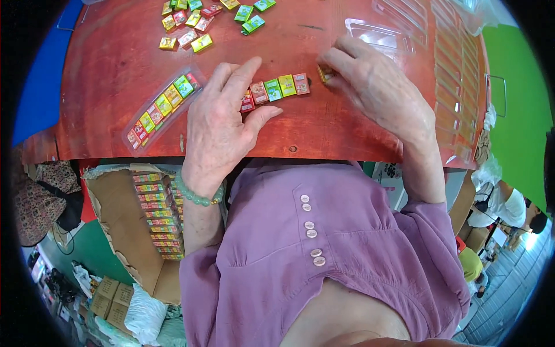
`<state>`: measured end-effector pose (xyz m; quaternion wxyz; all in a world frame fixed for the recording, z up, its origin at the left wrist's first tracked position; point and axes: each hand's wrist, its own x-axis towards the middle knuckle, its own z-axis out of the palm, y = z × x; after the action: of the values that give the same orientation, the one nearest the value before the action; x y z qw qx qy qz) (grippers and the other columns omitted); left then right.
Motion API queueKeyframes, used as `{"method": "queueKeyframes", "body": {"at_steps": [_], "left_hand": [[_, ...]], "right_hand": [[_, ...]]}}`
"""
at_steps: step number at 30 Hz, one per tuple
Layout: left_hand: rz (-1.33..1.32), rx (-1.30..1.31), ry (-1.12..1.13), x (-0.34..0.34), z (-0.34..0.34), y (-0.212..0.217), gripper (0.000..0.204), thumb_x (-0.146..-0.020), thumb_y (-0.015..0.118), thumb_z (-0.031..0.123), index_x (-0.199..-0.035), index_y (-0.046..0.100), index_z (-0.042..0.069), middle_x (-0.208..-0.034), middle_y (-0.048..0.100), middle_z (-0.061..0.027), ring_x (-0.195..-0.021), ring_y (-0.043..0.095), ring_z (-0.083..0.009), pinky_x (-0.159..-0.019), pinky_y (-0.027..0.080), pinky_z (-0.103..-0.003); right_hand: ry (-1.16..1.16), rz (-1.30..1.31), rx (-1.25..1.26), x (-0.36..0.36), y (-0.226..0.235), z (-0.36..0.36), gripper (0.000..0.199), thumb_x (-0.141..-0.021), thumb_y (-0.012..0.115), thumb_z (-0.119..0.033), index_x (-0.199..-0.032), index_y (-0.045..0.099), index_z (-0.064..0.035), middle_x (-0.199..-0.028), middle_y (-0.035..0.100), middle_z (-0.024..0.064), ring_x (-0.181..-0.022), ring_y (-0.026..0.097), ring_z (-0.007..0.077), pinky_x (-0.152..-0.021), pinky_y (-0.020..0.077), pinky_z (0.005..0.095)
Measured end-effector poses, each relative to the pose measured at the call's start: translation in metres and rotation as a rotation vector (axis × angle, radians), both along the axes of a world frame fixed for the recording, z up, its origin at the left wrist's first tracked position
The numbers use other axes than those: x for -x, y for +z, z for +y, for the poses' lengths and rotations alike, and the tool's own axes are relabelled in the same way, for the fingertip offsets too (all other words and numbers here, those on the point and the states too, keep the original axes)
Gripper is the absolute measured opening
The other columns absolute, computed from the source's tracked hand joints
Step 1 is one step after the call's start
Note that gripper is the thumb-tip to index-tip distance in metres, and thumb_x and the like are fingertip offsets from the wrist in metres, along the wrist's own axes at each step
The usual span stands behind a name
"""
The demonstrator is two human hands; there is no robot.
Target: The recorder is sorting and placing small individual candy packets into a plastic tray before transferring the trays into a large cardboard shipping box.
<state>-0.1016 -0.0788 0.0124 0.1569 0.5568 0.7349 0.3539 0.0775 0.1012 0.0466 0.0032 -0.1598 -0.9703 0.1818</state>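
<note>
Red-painted wooden table [324,136], worked from the near edge. A short row of small red, green, yellow and pink boxes [273,91] lies on it between the hands; five faces show. Left hand [222,115] sits at the row's left end, thumb spread away from the fingers, thumb below the row, forefinger above. Right hand [378,87], beyond the right end and apart from it: fingers curled, seemingly pinching one small yellow box [324,73].

Progress, as judged: one long see-through plastic tray [134,143], left of the left hand, carries a line of boxes and looks filled. The row on the table is part-built and outside any tray. Left over: a loose scatter of small coloured boxes [196,20] at the far edge, and ribbed see-through plastic trays [459,87] at the right. Below, an open brown cardboard carton [118,196] holds stacked rows of similar boxes.

Hard to make out: row's left end, under the left hand; right thumb, blurred; exact grip on the yellow box. Scatter cut off by the upper frame edge.
</note>
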Motion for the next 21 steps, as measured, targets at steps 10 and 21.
{"method": "queueKeyframes", "body": {"at_steps": [10, 21], "left_hand": [[-0.083, 0.016, -0.06, -0.002, 0.005, 0.005, 0.046, -0.078, 0.083, 0.01, -0.121, 0.069, 0.003, -0.102, 0.058, -0.0127, -0.086, 0.065, -0.0293, -0.071, 0.054, -0.04], [0.2, -0.027, -0.072, -0.018, 0.007, 0.003, 0.035, -0.085, 0.076, 0.004, -0.119, 0.072, 0.003, -0.094, 0.052, -0.0109, -0.073, 0.056, -0.0254, -0.067, 0.049, -0.039]], "right_hand": [[0.038, 0.225, 0.138, 0.005, -0.023, -0.015, 0.043, -0.085, 0.077, -0.021, -0.123, 0.063, -0.0055, -0.107, 0.058, 0.0152, -0.099, 0.061, 0.0361, -0.086, 0.0524, 0.0438], [-0.071, 0.368, 0.104, -0.003, -0.041, -0.031, 0.023, -0.087, 0.074, -0.024, -0.098, 0.065, -0.0055, -0.097, 0.054, 0.0132, -0.093, 0.058, 0.033, -0.082, 0.0516, 0.0432]]}}
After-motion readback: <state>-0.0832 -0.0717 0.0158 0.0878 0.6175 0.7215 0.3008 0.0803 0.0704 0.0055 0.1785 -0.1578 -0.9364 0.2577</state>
